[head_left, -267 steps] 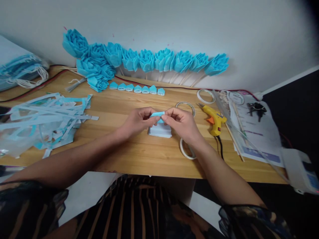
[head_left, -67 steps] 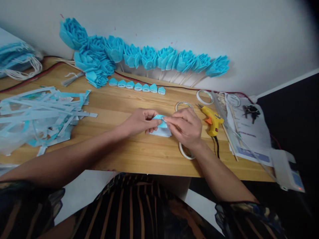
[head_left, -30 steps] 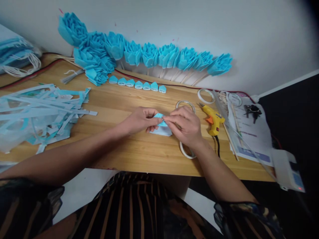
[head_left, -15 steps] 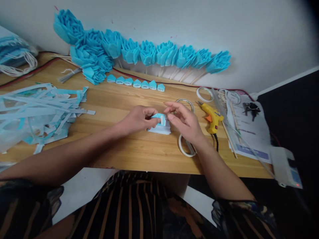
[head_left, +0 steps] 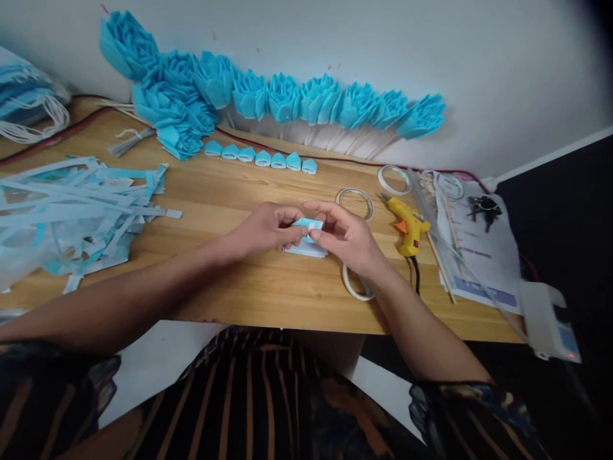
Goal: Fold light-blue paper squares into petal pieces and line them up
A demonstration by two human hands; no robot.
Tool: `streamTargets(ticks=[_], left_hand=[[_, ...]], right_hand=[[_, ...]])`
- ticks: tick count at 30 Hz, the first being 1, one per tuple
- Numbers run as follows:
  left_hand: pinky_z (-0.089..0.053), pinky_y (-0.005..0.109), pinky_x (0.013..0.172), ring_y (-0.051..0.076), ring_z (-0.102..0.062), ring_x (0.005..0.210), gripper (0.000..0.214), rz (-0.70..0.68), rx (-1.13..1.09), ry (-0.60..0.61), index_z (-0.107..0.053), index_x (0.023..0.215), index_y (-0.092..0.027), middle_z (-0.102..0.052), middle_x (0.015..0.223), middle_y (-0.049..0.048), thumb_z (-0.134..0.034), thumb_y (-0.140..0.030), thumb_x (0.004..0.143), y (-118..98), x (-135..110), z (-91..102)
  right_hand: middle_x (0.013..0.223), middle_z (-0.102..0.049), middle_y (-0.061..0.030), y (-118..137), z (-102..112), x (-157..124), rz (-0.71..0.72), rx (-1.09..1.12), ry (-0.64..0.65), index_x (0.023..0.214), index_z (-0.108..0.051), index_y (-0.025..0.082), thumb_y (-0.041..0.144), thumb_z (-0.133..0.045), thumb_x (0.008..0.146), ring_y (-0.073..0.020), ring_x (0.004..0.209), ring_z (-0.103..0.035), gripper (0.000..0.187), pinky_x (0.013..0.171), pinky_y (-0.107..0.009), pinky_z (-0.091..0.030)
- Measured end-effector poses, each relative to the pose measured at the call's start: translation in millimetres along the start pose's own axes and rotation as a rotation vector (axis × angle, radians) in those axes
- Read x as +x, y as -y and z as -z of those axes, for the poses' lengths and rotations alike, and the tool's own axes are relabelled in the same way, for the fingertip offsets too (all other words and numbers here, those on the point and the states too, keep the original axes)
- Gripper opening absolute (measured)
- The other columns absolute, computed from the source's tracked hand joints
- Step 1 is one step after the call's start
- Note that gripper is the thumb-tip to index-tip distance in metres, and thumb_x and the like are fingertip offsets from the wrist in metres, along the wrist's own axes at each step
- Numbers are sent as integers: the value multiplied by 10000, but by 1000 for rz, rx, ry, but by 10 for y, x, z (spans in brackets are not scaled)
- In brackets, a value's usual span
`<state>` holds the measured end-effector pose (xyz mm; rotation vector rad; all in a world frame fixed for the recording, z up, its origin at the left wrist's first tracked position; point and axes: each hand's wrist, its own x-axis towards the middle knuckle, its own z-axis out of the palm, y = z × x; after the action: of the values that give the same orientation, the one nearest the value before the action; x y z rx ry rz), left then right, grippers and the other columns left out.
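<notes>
A small folded light-blue fabric piece with a short white strip on it is held in front of me. My left hand is closed on its left side, thumb and fingers pinching. My right hand is closed on its right side, with the thumb by the white strip. Just below the fingers, a pale flat stack of pieces lies on the wooden table. The fingers hide part of the fabric piece.
Blue fabric flowers on sticks lean against the wall. Several folded blue petals form a row. Cut strips pile up at left. At right are tape rolls, a yellow glue gun, papers and keys.
My right hand has moved left and closed on the fabric piece; before, its fingers were apart beside it. My left hand keeps its pinch.
</notes>
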<state>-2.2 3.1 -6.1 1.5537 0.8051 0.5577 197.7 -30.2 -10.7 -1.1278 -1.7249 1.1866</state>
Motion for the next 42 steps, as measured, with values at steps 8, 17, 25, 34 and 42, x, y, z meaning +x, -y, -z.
streamTargets(ticks=[8,17,25,34,42], left_hand=[[-409,184,512,75,-505,556,196,-16,-69,36,-603,792,-150,-563,628,-29,-648,-338,820,-50,2,-25],[-415,190,526,83,-525,580,185,-37,-54,-55,-580,774,-154,-570,653,-23,-625,-327,821,25,36,-29],[-372,200,542,83,-484,587,238,-68,14,-85,-544,704,-161,-529,630,-31,-645,-350,805,4,15,-44],[-386,196,526,77,-491,560,263,-65,-29,-191,-578,729,-159,-584,654,-12,-611,-392,847,-1,14,-1],[-367,205,546,83,-464,586,248,-105,29,-136,-539,706,-163,-515,640,-23,-628,-368,814,68,22,-64]], right_hand=[[860,-633,-8,-24,-11,-8,15,4,-55,1273,-587,223,409,-649,888,-114,701,-570,432,596,-242,-474],[920,-669,-26,-41,-4,5,48,32,-78,1213,-627,223,441,-634,899,-129,761,-621,382,693,-284,-536],[839,-656,0,-38,-7,11,32,35,-163,1147,-666,220,418,-732,810,-126,742,-600,396,667,-263,-503],[759,-614,27,-56,30,17,56,32,-186,1179,-650,208,378,-680,851,-99,666,-555,370,603,-233,-455],[796,-666,13,-27,7,11,35,66,-196,1157,-661,221,415,-684,854,-112,699,-611,361,649,-250,-501]])
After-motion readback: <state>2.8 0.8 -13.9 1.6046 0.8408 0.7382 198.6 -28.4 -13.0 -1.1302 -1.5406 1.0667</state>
